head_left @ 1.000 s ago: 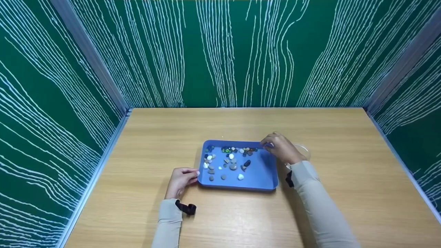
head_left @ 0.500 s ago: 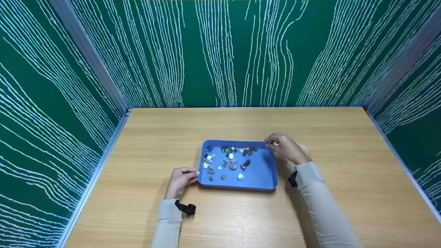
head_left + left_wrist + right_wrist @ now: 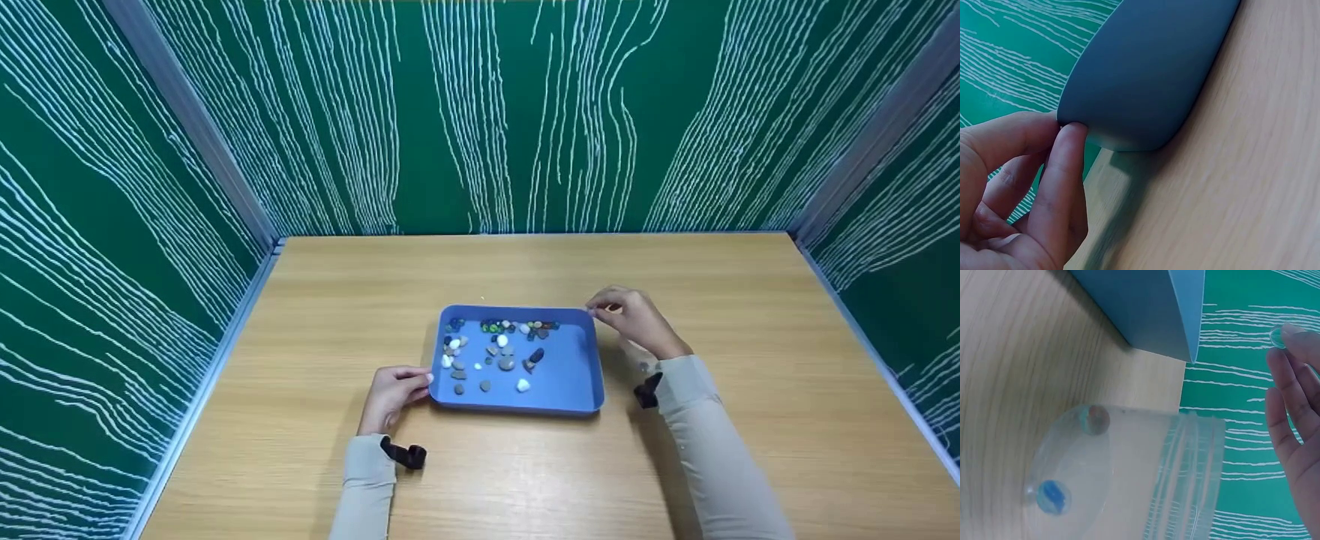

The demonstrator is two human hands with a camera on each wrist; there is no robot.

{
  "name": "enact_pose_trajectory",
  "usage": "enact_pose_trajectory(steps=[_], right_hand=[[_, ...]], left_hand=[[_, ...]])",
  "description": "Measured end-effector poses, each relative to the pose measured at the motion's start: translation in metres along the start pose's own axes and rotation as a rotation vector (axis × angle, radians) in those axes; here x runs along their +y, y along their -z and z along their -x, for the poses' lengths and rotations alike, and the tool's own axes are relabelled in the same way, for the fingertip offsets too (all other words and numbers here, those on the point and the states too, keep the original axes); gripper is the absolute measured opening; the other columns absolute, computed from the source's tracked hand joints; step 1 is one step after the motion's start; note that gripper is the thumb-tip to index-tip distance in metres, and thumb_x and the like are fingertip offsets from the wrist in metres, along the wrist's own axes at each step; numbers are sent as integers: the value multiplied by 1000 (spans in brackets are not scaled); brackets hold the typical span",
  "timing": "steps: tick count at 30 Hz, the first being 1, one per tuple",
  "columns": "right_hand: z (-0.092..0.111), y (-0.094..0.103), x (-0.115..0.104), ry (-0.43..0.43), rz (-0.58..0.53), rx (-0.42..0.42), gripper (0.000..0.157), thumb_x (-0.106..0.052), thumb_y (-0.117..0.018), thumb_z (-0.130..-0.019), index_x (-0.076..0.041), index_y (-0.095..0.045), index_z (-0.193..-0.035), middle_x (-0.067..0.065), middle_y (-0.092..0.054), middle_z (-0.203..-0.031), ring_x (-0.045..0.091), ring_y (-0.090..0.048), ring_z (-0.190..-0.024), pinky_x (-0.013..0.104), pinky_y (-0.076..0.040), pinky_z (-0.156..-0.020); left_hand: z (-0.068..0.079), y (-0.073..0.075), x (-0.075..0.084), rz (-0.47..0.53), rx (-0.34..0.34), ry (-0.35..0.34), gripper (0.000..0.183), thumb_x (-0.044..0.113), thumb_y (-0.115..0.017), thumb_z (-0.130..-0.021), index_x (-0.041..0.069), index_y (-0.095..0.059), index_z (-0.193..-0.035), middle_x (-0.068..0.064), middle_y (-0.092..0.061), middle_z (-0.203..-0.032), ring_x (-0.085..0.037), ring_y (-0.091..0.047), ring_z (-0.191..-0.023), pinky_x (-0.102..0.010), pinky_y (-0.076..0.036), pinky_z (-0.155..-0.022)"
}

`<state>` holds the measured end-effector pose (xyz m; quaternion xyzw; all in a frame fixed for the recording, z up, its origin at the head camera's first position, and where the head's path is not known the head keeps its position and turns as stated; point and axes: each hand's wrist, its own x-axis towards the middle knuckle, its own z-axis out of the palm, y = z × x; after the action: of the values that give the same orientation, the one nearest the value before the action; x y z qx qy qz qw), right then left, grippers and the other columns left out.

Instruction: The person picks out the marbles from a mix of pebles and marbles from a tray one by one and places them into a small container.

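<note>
A blue tray [image 3: 566,382] holds pebbles and glass marbles. My left hand [image 3: 388,397] pinches the tray's near left corner between thumb and fingers; the left wrist view shows the thumb [image 3: 1067,169] against the tray's outer wall [image 3: 1134,79]. My right hand [image 3: 637,321] is at the far right corner of the tray. In the right wrist view its fingertips pinch a clear glass marble [image 3: 1278,337]. Below that hand stands a clear jar [image 3: 1134,467] with a blue-streaked marble [image 3: 1054,497] and a reddish marble [image 3: 1095,419] inside. The head view mostly hides the jar behind the right hand and wrist.
Several small marbles [image 3: 495,327] line the tray's far side, and grey, white and dark pebbles [image 3: 507,363] lie left and centre. The wooden table [image 3: 360,300] meets green walls [image 3: 420,150] with white lines at the back and sides.
My right hand has moved right, from over the tray's far right corner toward the jar's side, a marble in its fingertips. The left hand and the tray stay nearly in place.
</note>
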<state>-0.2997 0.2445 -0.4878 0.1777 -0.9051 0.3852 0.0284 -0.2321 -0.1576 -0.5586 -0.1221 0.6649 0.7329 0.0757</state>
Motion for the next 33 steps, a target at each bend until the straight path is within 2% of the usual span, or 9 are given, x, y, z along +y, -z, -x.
enact_pose_trajectory(steps=[6, 11, 13, 22, 28, 33], right_hand=[[4, 6, 5, -5, -23, 30, 13, -7, -64, -91, -8, -73, -101, 7, -68, -103, 21, -63, -96, 38, -58, -85], [7, 13, 9, 29, -18, 59, 13, -10, -65, -92, -8, -73, -101, 7, -69, -103, 19, -63, -95, 16, -55, -80], [9, 15, 11, 32, -15, 69, 13, -13, -65, -92, -8, -73, -101, 7, -69, -103, 19, -63, -95, 10, -52, -79], [16, 25, 18, -26, -23, 59, 16, -18, -64, -93, -10, -73, -102, 6, -68, -105, 18, -62, -98, 9, -50, -81], [22, 32, 26, -20, -9, 83, 15, -18, -65, -92, -8, -74, -100, 6, -69, -103, 6, -60, -93, 3, -46, -79], [27, 37, 33, -50, -5, 72, 19, -19, -66, -92, -5, -73, -102, 9, -68, -104, 12, -61, -94, 2, -46, -79]], left_hand=[[-1, 0, 0, 5, 8, 8, 28, -8, -69, -79, -18, -64, -105, -6, -68, -83, -10, -65, -71, -21, -61, -67], [0, 1, -1, 5, 9, 7, 28, -8, -69, -79, -19, -64, -105, -8, -69, -84, -10, -65, -71, -22, -61, -66], [1, 0, -1, 4, 11, 8, 28, -8, -69, -79, -18, -64, -105, -9, -69, -85, -11, -65, -71, -22, -61, -66], [1, 0, 1, 18, 13, 22, 27, -10, -69, -78, -17, -65, -104, -7, -69, -83, -11, -66, -72, -23, -61, -68], [-1, 1, 0, -12, -9, 16, 29, -7, -69, -80, -18, -64, -106, -6, -69, -84, -10, -65, -73, -21, -61, -69], [0, 0, 2, -13, -24, 11, 30, -7, -67, -81, -20, -62, -108, -4, -69, -84, -9, -65, -73, -20, -61, -68]])
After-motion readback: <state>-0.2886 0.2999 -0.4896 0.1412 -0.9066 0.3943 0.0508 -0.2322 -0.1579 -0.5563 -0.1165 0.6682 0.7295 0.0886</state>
